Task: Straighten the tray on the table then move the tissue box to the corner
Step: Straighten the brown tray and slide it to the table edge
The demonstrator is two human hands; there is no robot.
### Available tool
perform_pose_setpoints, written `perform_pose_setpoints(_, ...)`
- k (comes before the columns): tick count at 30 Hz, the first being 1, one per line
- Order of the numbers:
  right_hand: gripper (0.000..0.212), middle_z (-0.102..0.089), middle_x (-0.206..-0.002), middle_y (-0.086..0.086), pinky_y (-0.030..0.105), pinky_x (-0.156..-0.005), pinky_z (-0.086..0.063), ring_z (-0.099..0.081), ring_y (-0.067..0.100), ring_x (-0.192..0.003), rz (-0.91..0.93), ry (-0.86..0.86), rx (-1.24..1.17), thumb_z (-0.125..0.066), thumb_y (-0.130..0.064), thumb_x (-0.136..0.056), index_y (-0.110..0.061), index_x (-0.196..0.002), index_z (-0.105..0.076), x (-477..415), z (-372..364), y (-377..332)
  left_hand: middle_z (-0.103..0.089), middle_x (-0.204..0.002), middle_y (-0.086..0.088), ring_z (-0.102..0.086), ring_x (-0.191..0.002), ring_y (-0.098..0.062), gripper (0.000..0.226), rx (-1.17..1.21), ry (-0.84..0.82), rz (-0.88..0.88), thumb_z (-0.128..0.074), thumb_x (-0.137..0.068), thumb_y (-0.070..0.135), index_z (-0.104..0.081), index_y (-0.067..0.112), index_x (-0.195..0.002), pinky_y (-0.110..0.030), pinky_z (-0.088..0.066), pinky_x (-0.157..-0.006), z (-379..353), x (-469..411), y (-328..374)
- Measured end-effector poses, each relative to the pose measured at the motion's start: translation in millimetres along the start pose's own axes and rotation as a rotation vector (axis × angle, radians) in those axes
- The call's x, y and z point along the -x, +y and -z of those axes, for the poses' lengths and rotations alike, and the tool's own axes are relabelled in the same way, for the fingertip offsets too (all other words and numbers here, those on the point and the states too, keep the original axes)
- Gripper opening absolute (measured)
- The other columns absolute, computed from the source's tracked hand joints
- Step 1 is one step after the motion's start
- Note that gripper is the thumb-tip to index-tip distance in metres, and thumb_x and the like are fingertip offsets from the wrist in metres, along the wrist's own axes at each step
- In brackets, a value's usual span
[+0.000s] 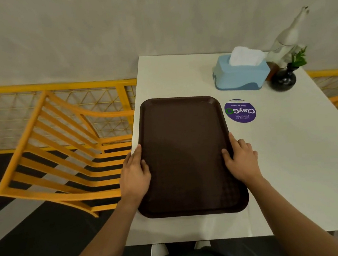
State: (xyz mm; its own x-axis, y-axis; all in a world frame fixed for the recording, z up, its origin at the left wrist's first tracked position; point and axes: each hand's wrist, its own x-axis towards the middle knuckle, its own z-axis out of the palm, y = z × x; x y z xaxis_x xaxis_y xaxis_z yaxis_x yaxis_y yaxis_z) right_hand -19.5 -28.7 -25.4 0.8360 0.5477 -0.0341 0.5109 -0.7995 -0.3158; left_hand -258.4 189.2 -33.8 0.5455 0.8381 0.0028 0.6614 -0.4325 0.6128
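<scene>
A dark brown plastic tray [185,145] lies on the white table [284,156], near the table's left edge, its long sides running away from me. My left hand [134,174] grips the tray's left rim, thumb on top. My right hand [241,159] grips the right rim the same way. A light blue tissue box [240,76] with a white tissue sticking out stands at the far side of the table, right of the tray and apart from it.
A round purple sticker [240,111] sits flat on the table beside the tray. A dark vase with green leaves [284,78] and a white figurine [287,39] stand right of the tissue box. A yellow chair [60,149] stands left of the table, another at the right edge.
</scene>
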Motion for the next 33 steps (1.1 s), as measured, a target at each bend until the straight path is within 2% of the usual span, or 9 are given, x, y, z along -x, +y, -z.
perform_pose_setpoints(6,0.063,-0.056,-0.128,0.012,0.054,-0.098,-0.039,-0.051,0.033,-0.114,0.0,0.008,0.003,-0.043,-0.045,-0.102,-0.021,-0.157,-0.026,6.4,-1.3,1.1,-0.05,-0.151,-0.007,-0.04,-0.145,-0.027,0.055,0.01,-0.014,0.019,-0.047,-0.104,0.024,-0.032,0.024,-0.157,-0.048,-0.048,-0.108,0.6,5.3,-2.6)
perform_pose_setpoints(16,0.063,-0.055,-0.13,0.011,0.054,-0.099,-0.038,-0.051,0.033,-0.117,-0.018,0.012,0.008,-0.042,-0.046,-0.102,-0.022,-0.157,-0.025,8.2,-4.1,-6.5,-0.056,-0.146,-0.003,-0.054,-0.133,-0.024,0.055,0.04,-0.017,-0.027,-0.048,-0.104,0.022,-0.033,0.023,-0.157,-0.043,-0.052,-0.103,6.7,-1.2,-7.3)
perform_pose_setpoints(22,0.063,-0.055,-0.132,0.011,0.054,-0.1,-0.038,-0.051,0.033,-0.118,-0.018,0.009,0.015,-0.042,-0.047,-0.101,-0.023,-0.157,-0.025,8.1,-4.6,-5.1,-0.056,-0.146,-0.003,-0.054,-0.133,-0.024,0.056,0.033,-0.022,-0.018,-0.047,-0.104,0.023,-0.032,0.023,-0.157,-0.047,-0.053,-0.102,7.0,2.6,-6.0)
perform_pose_setpoints(33,0.064,-0.053,-0.134,0.01,0.054,-0.102,-0.036,-0.049,0.032,-0.121,-0.03,0.005,0.028,-0.041,-0.049,-0.101,-0.025,-0.157,-0.023,7.9,-3.6,-2.4,-0.058,-0.144,-0.004,-0.054,-0.134,-0.023,0.056,0.028,0.01,-0.042,-0.05,-0.102,0.02,-0.035,0.021,-0.156,-0.039,-0.051,-0.102,5.9,3.9,-4.0)
